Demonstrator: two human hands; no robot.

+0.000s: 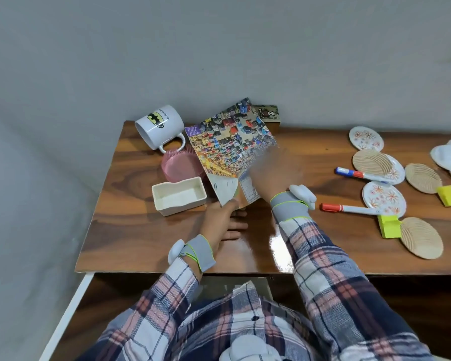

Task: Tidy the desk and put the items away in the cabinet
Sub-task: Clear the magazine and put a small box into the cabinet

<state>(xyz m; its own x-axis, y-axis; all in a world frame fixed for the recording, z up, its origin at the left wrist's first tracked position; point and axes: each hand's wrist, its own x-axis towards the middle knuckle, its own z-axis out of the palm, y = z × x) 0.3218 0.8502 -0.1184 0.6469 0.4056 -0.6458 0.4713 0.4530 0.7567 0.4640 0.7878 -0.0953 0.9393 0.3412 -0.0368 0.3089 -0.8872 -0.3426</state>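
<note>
– Where was the booklet (pixel 232 144) when you looked?
– On my feed it stood tilted over the left part of the bench (pixel 130 230), its far edge raised toward the wall and its near corner down by the left hand (pixel 224 222). That hand's thumb and fingers were pinching the corner.
– And the right hand (pixel 274 175)?
– It was at the booklet's right edge, but smeared with blur. I couldn't tell whether its fingers were grasping or released.
– The containers?
– Three, all left of the booklet. A white mug (pixel 159 126) lay on its side at the far left, mouth turned left, with its handle just beside a pink ribbed cup (pixel 180 165). The booklet hid part of that cup, so I couldn't judge its inside. Just near of it sat a white rectangular dish (pixel 179 196), and I saw only its bare white floor.
– The right side?
– Round coasters (pixel 366 138), two markers (pixel 349 209) and yellow blocks (pixel 388 226) lay loose on the bench, well apart from the containers.
</note>
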